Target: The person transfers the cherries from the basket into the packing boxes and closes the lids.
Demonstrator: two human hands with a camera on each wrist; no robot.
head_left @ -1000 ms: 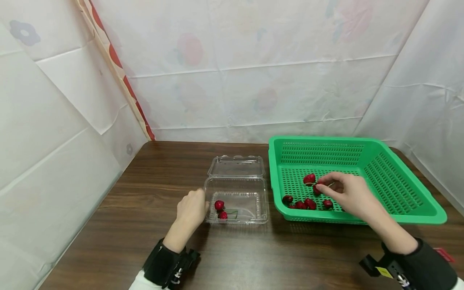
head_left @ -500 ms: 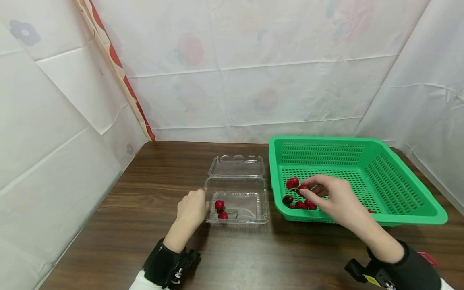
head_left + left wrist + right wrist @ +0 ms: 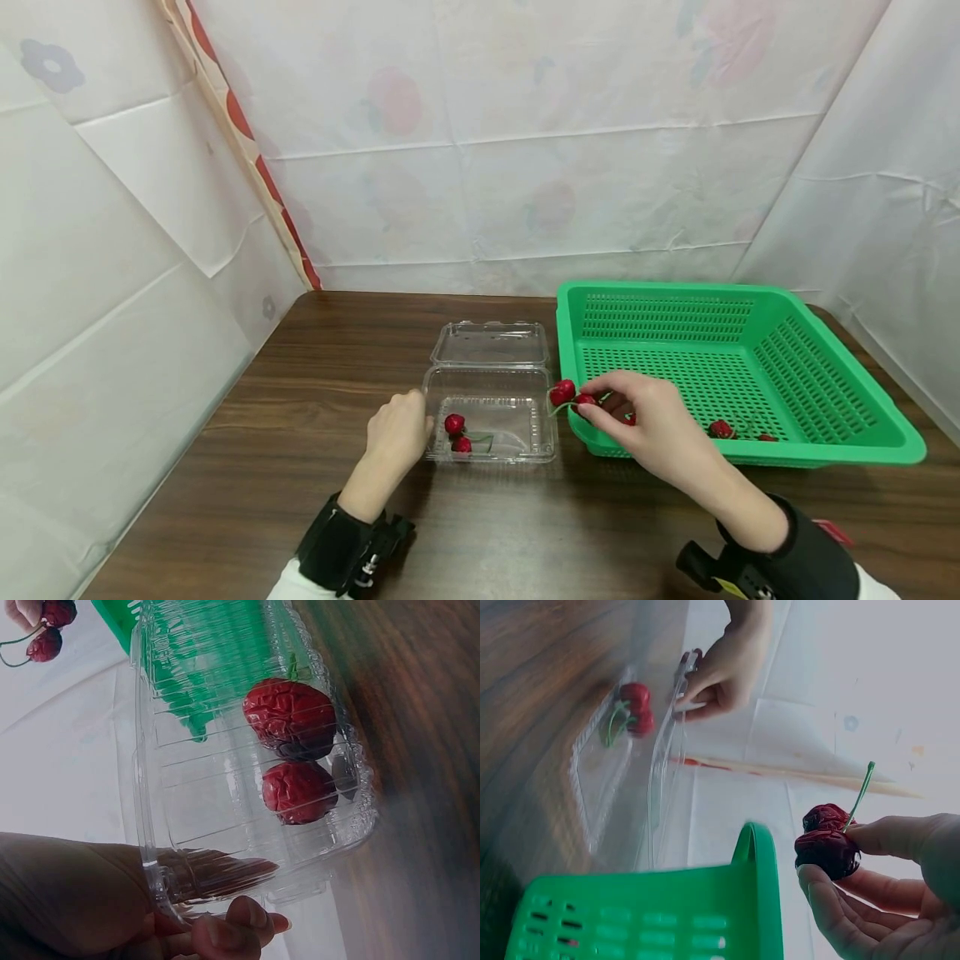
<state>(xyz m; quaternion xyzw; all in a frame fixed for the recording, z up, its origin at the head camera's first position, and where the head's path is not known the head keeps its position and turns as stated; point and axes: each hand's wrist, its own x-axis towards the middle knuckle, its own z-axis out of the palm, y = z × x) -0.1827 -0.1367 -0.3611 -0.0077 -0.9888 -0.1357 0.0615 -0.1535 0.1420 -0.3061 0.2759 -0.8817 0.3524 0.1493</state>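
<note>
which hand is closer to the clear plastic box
Left: the left hand holds the clear plastic box at its left side. The right hand is right of it, over the green basket, pinching cherries.

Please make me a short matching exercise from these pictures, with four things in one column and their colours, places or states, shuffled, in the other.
Things:
1. plastic basket
2. left hand
3. clamshell box
4. right hand

Descriptions:
A. pinching stemmed cherries
B. clear, lid folded open, with two cherries inside
C. green and perforated, standing on the table
D. gripping the left edge of a transparent container

Right pairs: 1-C, 2-D, 3-B, 4-A
</note>
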